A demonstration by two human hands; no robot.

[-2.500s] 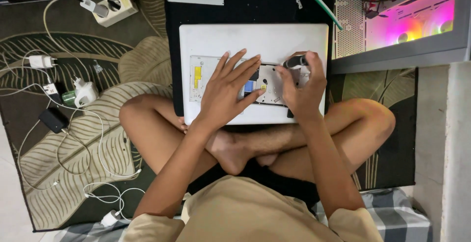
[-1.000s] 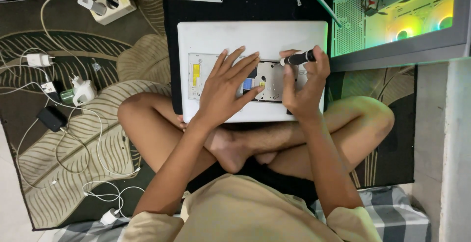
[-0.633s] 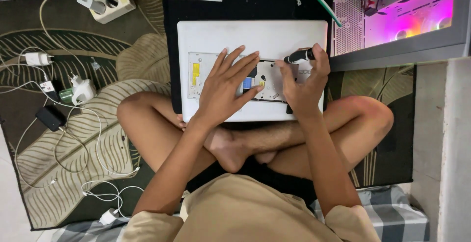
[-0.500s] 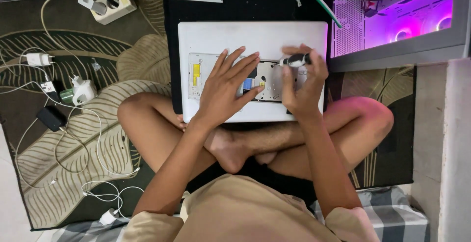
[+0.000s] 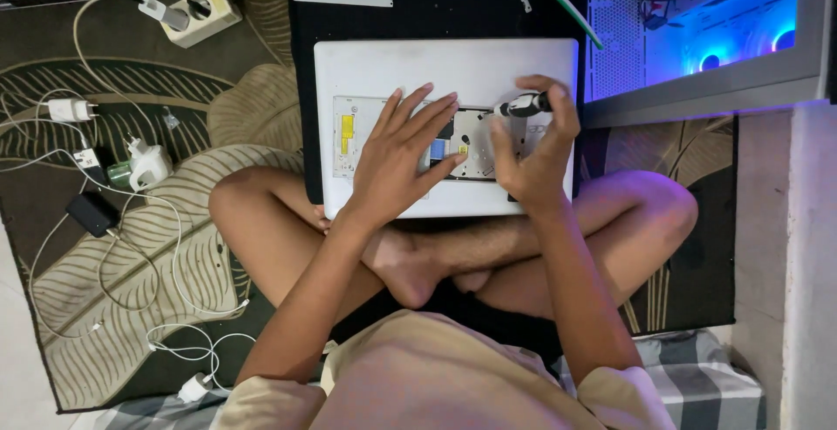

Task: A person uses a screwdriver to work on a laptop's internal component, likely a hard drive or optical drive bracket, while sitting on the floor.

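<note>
Right hand (image 5: 534, 155) is now gripping the black screwdriver (image 5: 523, 105) in closed fingers, tilted over the open bay of the upturned silver laptop (image 5: 445, 68) (resting against crossed legs), while left hand (image 5: 397, 160), fingers spread flat, keeps bracing it.

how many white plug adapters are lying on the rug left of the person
3 that I can make out: one small charger at the far left, one nearer the knee beside a green item, and one at the bottom on a coiled cable. Others may hide among the cables.
</note>
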